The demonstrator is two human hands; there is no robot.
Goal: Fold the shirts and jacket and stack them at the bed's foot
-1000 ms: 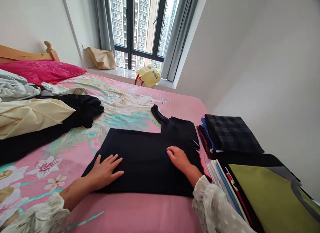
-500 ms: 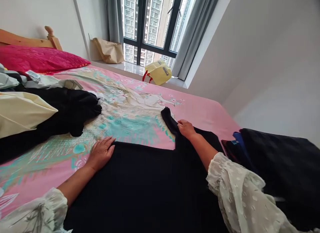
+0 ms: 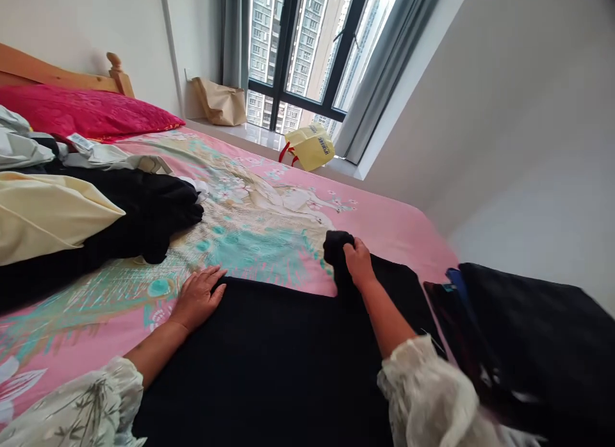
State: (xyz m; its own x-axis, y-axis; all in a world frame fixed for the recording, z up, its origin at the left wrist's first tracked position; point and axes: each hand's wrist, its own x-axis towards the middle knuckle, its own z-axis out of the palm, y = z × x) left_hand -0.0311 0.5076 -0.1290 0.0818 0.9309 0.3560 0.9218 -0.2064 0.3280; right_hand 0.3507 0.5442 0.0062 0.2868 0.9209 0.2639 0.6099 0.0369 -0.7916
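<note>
A black long-sleeved top (image 3: 269, 364) lies spread on the bed in front of me. My left hand (image 3: 198, 298) rests flat on its left far corner, fingers stretched out, partly on the bedsheet. Toward the right, my right hand (image 3: 358, 262) is closed on the top's sleeve (image 3: 335, 245), whose bunched end is lifted a little off the bed. The near part of the top runs out of view at the bottom, and my right forearm covers some of it.
A pile of folded dark clothes (image 3: 533, 325) sits at the right. Loose black and cream garments (image 3: 52, 210) lie heaped at the left, near a red pillow (image 3: 96, 111). A yellow bag (image 3: 311, 147) and a brown paper bag (image 3: 221, 102) stand by the window over the patterned bedsheet (image 3: 384, 216).
My right hand has lifted the sleeve, and its end has folded over toward the hand. My left hand stays flat on the top. The view has shifted slightly.
</note>
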